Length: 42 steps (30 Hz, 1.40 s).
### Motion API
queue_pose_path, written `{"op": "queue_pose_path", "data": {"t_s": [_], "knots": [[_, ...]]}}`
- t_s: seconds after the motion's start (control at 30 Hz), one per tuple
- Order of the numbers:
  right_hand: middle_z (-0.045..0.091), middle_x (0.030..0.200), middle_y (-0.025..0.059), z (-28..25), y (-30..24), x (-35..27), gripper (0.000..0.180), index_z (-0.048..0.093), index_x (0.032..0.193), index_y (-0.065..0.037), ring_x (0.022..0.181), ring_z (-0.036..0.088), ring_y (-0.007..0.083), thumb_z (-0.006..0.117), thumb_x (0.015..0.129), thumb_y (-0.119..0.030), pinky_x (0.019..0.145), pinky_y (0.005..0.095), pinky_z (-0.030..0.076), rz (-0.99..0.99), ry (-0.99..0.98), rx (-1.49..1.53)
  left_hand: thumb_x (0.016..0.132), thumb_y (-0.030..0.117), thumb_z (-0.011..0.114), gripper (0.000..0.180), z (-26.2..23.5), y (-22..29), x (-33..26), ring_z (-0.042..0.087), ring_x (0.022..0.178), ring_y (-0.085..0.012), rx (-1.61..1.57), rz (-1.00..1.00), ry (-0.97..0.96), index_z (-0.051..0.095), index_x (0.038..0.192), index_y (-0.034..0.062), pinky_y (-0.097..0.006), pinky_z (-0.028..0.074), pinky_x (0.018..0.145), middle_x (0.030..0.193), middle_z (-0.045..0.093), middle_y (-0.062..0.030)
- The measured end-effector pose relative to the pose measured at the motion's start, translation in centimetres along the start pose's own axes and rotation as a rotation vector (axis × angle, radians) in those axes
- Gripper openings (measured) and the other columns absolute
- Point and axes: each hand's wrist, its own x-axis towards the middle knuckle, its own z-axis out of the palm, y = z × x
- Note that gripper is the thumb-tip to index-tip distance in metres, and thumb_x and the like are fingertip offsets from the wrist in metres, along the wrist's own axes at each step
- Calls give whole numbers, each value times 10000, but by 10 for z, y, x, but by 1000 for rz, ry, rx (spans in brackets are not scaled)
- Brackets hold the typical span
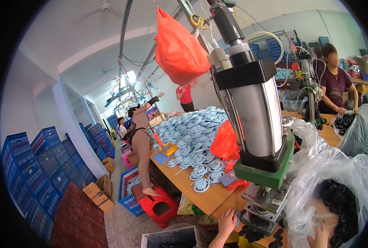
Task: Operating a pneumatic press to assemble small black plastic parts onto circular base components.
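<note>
My left hand (pixel 226 223) lies at the table's front edge, fingers stretched out, just left of a bench press (pixel 254 111) with a silver cylinder and green head. A small dark piece is by its fingertips; whether they touch it is unclear. Low on the right, my right hand (pixel 319 237) has its fingers apart and nothing visible in them. It is at the clear plastic bag (pixel 301 194) beside a heap of black round parts (pixel 340 202). Loose black parts (pixel 252 234) also lie around the press's metal tooling (pixel 263 206).
Light-blue ring-shaped parts (pixel 192 132) are piled across the wooden table (pixel 192 186). A red bag (pixel 177 49) hangs overhead. Left of the table are a red stool (pixel 161 206), blue crates (pixel 27 165) and a bin (pixel 167 239). A co-worker (pixel 334 84) handles black parts at the right; others stand farther back.
</note>
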Motion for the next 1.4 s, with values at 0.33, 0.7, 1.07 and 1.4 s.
{"op": "queue_pose_path", "data": {"t_s": [0.33,0.7,1.07,1.4], "knots": [[607,1093,277,-23,31,-6,325,612,1107,39,988,581,432,548,856,-157,872,459,464,341,-192,-149,899,274,537,357,-3,10,-3,570,1038,-336,-49,4,36,576,1213,108,-449,474,845,1252,562,-77],[644,898,234,-43,60,-26,226,641,900,36,871,592,397,631,752,-134,802,447,462,237,-38,-329,885,272,540,368,-14,14,-4,576,988,-335,10,-23,91,571,1225,134,-452,474,808,1299,534,-51],[638,1021,228,-45,82,-18,382,612,1120,0,927,609,376,603,739,-17,833,417,479,394,-38,-386,883,265,542,362,-13,19,-9,580,963,-337,-15,-38,100,577,1217,130,-458,469,807,1307,534,-55],[644,986,226,-41,73,-19,350,609,1040,19,926,610,379,681,712,-82,843,418,476,434,-14,-218,884,266,539,360,-11,18,-8,583,963,-330,-26,-36,121,580,1216,130,-452,467,819,1296,545,-53]]}}
